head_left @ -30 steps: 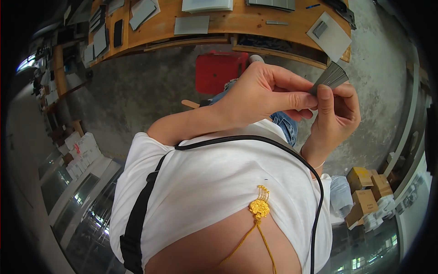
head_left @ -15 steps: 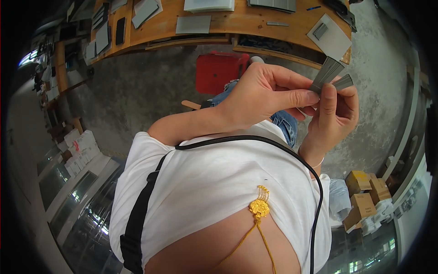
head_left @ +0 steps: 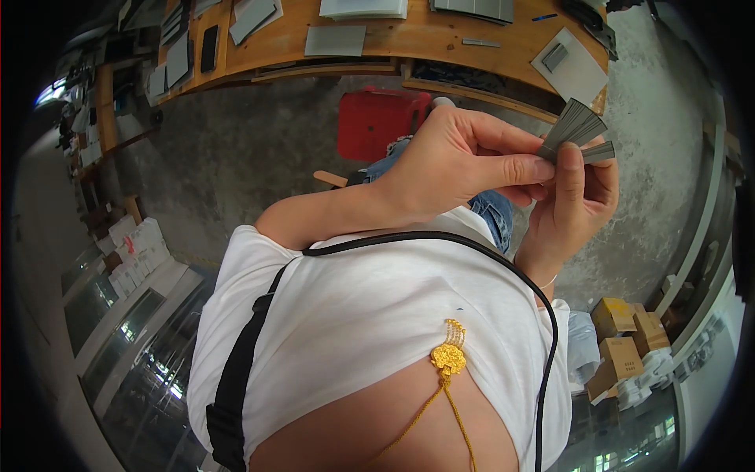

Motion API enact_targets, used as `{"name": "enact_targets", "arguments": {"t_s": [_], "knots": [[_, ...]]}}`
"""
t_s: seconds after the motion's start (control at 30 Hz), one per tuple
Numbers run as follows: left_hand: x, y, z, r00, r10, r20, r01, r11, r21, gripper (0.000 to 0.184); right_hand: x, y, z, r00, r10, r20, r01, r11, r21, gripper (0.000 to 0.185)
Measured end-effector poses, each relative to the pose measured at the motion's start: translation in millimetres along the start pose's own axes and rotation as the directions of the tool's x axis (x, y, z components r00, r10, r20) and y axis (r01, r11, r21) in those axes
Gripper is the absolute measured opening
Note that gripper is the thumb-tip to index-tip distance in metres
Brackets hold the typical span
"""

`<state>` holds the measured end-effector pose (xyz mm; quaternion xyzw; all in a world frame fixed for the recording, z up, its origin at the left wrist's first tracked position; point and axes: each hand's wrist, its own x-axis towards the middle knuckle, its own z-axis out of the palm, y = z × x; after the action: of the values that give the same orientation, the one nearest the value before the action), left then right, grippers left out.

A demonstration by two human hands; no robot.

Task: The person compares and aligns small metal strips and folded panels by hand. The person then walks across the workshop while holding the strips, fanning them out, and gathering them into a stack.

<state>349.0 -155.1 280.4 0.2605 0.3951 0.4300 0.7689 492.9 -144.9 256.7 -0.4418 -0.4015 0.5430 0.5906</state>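
A stack of thin grey strips (head_left: 578,122) is held up between both hands, their free ends fanned out above the fingers. My left hand (head_left: 464,161) pinches the near end of the strips between thumb and fingers. My right hand (head_left: 574,197) is closed on the same stack, its thumb pressed on the front. A smaller group of strips sticks out to the right, apart from the main fan. The gripped ends are hidden behind the fingers.
Ahead stands a wooden table (head_left: 417,43) bearing grey sheets (head_left: 336,41), a white sheet with a small grey stack (head_left: 555,55), a phone (head_left: 209,49) and a blue pen (head_left: 544,17). A red stool (head_left: 370,126) stands below it. Cardboard boxes (head_left: 617,362) sit at right.
The strips have spread into a wider fan, with more separate edges showing. Both hands keep their hold and have shifted very slightly to the right.
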Motion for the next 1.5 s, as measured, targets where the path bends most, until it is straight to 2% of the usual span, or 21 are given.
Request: {"name": "enact_targets", "arguments": {"t_s": [0.13, 0.3, 0.57, 0.67, 0.83, 0.9, 0.93, 1.1, 1.27, 1.33, 1.43, 1.5], "knots": [[1.9, -0.1, -0.4, 1.0, 0.011, -0.009, -0.011, 1.0, -0.006, 0.022, 1.6, 1.6, -0.5, 0.999, -0.045, 0.022, 0.044, 0.999, 0.007, 0.011], [3.1, -0.9, -0.7, 1.0, 0.027, 0.0, -0.027, 0.999, -0.034, 0.022, 1.8, 4.9, 1.9, 0.998, -0.055, -0.038, 0.055, 0.998, -0.009, 0.012], [5.4, -0.3, -2.9, 1.0, 0.012, -0.009, -0.013, 0.991, -0.13, 0.02, 1.2, 7.1, 5.2, 0.998, -0.024, -0.049, 0.025, 0.999, 0.03, 0.011], [5.7, 1.3, -4.6, 0.999, 0.02, -0.028, -0.023, 0.994, -0.105, 0.018, 5.0, 5.6, 10.8, 0.999, -0.022, -0.048, 0.025, 0.997, 0.077, 0.012], [6.5, 6.1, -8.5, 0.999, 0.005, -0.033, -0.003, 0.997, 0.071, 0.02, 13.6, 4.2, 3.5, 0.999, 0.005, -0.054, 0.001, 0.994, 0.108, 0.013], [7.0, 3.6, -10.0, 0.999, -0.002, -0.039, 0.005, 0.997, 0.08, 0.02, 17.5, 4.2, -0.5, 1.0, -0.026, 0.013, 0.027, 0.999, -0.044, 0.009], [7.2, 2.8, -10.4, 0.999, -0.008, -0.043, 0.011, 0.996, 0.09, 0.021, 18.9, 3.9, -1.0, 1.0, -0.026, 0.013, 0.026, 0.999, -0.044, 0.009], [8.9, 7.2, -11.0, 0.997, -0.009, -0.074, 0.015, 0.996, 0.084, 0.02, 26.0, 4.2, 1.3, 0.999, -0.039, 0.011, 0.038, 0.993, 0.115, 0.003], [10.8, 6.1, -15.1, 0.995, 0.017, -0.093, -0.007, 0.993, 0.114, 0.019, 30.3, 9.6, -1.5, 0.999, -0.023, -0.038, 0.028, 0.992, 0.123, 0.004], [10.2, 7.6, -16.0, 0.994, -0.018, -0.111, 0.034, 0.99, 0.137, 0.02, 35.1, 10.7, -3.3, 0.998, -0.035, -0.055, 0.042, 0.989, 0.142, 0.006], [10.8, 5.7, -19.0, 0.99, -0.052, -0.128, 0.074, 0.983, 0.169, 0.02, 50.1, 12.4, -18.3, 0.992, -0.074, -0.105, 0.108, 0.921, 0.373, 0.017], [11.8, 3.2, -22.5, 0.989, -0.06, -0.133, 0.083, 0.981, 0.178, 0.02, 60.5, 6.2, -25.7, 0.976, -0.071, -0.206, 0.167, 0.853, 0.495, 0.019]]}}
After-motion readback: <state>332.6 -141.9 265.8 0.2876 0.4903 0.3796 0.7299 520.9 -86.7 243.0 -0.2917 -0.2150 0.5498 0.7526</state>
